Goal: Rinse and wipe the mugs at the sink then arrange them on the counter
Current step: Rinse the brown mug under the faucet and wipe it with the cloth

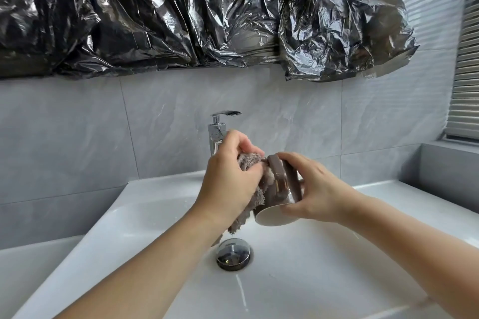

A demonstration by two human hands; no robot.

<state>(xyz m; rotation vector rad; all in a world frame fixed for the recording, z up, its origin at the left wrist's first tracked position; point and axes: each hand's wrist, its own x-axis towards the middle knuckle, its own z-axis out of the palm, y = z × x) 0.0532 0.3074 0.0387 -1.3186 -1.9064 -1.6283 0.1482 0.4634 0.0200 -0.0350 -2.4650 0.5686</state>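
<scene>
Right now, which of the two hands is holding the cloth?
The left hand bunches the brown cloth against the mug; the right hand only steadies the mug, tilted over the sink.

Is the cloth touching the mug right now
Touching. The head view shows the left hand pressing the grey cloth against the brown mug beside its handle, with no gap, while the right hand holds the mug.

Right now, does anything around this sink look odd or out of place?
Yes: crinkled black plastic sheeting hangs across the wall above the chrome faucet, hiding whatever is behind it. Otherwise nothing stands out: the left hand wipes the brown ceramic mug, held by the right hand, with a fluffy grey cloth.
</scene>
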